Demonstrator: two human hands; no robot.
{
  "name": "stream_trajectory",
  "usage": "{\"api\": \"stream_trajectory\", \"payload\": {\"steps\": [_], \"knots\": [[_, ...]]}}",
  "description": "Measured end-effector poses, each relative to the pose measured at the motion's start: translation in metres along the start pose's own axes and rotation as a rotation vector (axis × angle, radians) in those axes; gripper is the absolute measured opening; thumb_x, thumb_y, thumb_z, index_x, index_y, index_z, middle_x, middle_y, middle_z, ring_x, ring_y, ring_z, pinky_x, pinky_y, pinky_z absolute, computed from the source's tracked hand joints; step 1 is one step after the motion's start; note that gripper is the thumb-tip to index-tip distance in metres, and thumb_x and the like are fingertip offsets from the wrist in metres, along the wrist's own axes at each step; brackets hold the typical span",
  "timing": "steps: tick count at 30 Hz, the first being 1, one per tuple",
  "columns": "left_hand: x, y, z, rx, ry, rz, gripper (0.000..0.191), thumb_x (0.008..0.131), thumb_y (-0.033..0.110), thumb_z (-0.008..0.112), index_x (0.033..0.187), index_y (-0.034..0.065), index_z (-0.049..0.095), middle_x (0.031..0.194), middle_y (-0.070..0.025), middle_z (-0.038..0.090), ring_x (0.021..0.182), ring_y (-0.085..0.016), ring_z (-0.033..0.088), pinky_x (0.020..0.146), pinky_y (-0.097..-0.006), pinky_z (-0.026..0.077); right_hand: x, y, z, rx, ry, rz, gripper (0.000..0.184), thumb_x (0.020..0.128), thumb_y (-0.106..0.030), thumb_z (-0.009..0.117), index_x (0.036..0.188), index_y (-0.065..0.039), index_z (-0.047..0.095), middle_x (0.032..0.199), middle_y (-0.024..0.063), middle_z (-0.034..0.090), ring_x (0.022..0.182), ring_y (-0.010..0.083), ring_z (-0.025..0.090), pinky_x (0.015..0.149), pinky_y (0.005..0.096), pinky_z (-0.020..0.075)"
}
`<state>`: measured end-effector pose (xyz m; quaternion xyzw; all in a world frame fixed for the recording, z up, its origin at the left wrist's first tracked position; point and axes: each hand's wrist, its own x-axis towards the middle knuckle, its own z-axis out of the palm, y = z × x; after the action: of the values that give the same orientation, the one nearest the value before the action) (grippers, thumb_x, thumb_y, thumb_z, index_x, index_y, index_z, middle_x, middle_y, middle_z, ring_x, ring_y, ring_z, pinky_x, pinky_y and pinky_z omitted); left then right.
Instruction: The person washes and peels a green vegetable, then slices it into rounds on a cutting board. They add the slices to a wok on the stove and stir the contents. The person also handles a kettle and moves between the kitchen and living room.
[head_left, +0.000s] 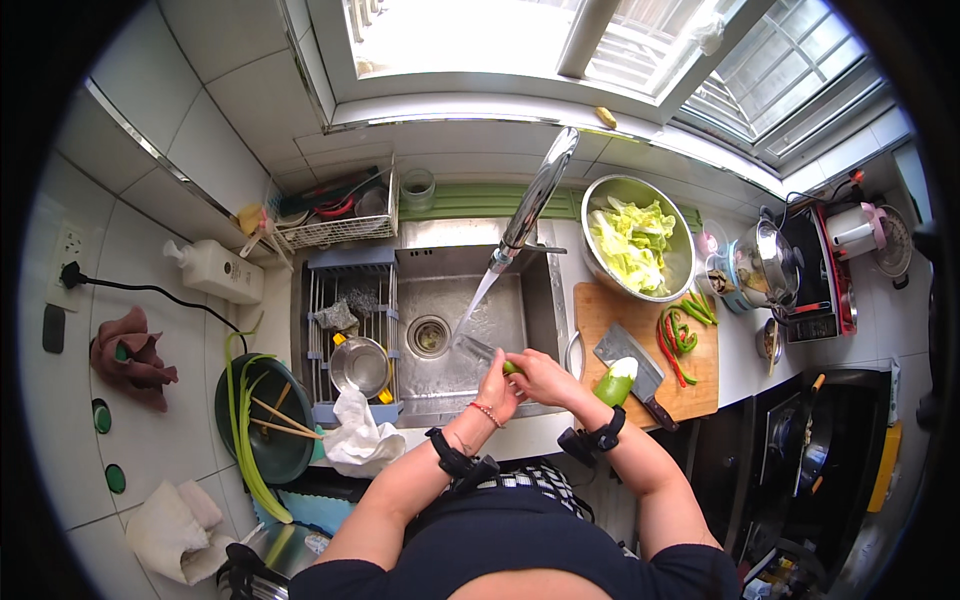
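Over the front right of the steel sink (465, 300), my left hand (496, 388) and my right hand (541, 375) meet around a green item (512, 367), mostly covered by the fingers, that looks like a green-handled peeler or knife. Water from the chrome faucet (540, 187) runs down beside its tip. To the right, a wooden cutting board (589, 307) carries a cleaver (628, 358), a partly peeled green vegetable (615, 386) and red and green peppers (679, 341). A steel bowl (591, 251) of torn lettuce (634, 240) stands behind the board.
A rack (319, 262) in the sink's left side holds a small steel pot (360, 367). A white cloth (364, 442) lies at the front edge. Further left is a dark green basin (296, 457) with chopsticks and celery-like stalks (244, 427). A stove (780, 450) is at the right.
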<state>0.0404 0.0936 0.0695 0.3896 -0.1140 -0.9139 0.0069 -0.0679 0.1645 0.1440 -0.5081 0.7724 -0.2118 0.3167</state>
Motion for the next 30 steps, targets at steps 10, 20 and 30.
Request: {"api": "stream_trajectory", "payload": {"steps": [10, 20, 30], "knots": [[-0.042, 0.023, -0.024, -0.01, 0.23, 0.345, 0.023, 0.102, 0.029, 0.047, 0.104, 0.0062, 0.05, 0.083, -0.0053, 0.053, 0.064, -0.015, 0.053, 0.058, -0.0332, 0.049, 0.113, 0.109, -0.08, 0.835, 0.633, 0.041, 0.033, 0.103, -0.017, 0.041, 0.107, 0.006, 0.064, 0.099, 0.0121, 0.068, 0.093, 0.0196, 0.067, 0.088, 0.031, 0.0545], [-0.049, 0.257, -0.031, 0.656, 0.342, 1.358, 0.032, 0.093, 0.002, 0.055, 0.116, 0.0033, 0.033, 0.102, -0.0117, 0.059, 0.068, -0.015, 0.06, 0.063, -0.0286, 0.051, 0.006, 0.049, -0.049, 0.47, 0.548, 0.053, 0.023, 0.093, -0.01, 0.057, 0.113, -0.001, 0.066, 0.099, 0.0091, 0.069, 0.091, 0.0159, 0.068, 0.078, 0.028, 0.0515], [-0.014, 0.43, -0.105, 0.05, -0.034, 0.977, 0.024, 0.096, 0.019, 0.057, 0.104, -0.0033, 0.051, 0.108, -0.0187, 0.06, 0.106, -0.039, 0.06, 0.099, -0.0453, 0.052, -0.146, 0.053, -0.053, 0.196, 0.689, 0.265, 0.021, 0.091, -0.004, 0.057, 0.109, -0.001, 0.065, 0.091, 0.0118, 0.066, 0.081, 0.0191, 0.066, 0.072, 0.0299, 0.0514]]}}
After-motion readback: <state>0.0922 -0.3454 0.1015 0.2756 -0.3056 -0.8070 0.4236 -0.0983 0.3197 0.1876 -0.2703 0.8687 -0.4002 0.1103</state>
